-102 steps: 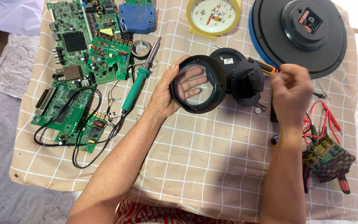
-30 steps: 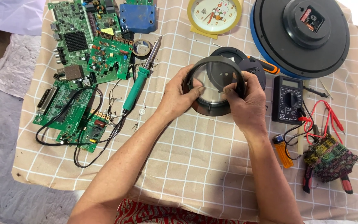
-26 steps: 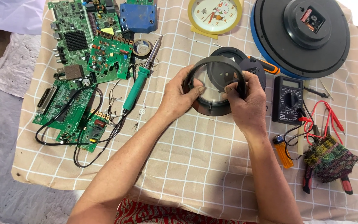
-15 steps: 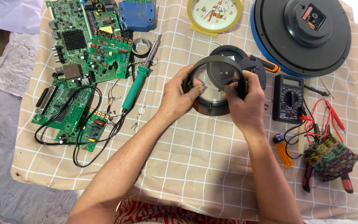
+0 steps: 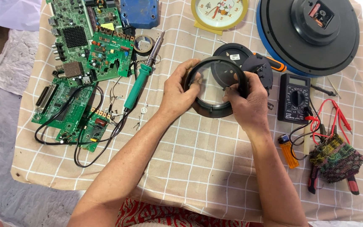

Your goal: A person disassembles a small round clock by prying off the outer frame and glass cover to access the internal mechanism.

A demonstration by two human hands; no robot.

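I have both hands on the black ring (image 5: 212, 110) with its clear lens, held just above the checked cloth (image 5: 198, 168) near the middle of the table. My left hand (image 5: 178, 90) is closed on the ring's left rim — thumb curled over the top edge, fingers wrapped round the outside. My right hand (image 5: 248, 101) is closed on the right rim, fingertips hooked over the inner edge and touching the lens. Neither grip has any slack I can see; the ring sits tilted slightly toward me between the two palms.

Just behind the ring lies a black round back plate (image 5: 236, 56), partly hidden by it, with an orange-handled screwdriver (image 5: 272, 63) beside it. To the right of my right hand sits a multimeter (image 5: 295, 97) with red and black leads (image 5: 330, 120), and nearer me an orange lighter (image 5: 289, 150) and pliers (image 5: 332, 168) under a knitted rag. To the left, well apart from my left hand, are a green-handled soldering iron (image 5: 141, 80) and green circuit boards (image 5: 80, 63). At the far edge stand a yellow clock (image 5: 219, 12) and a large black clock back (image 5: 311, 31).
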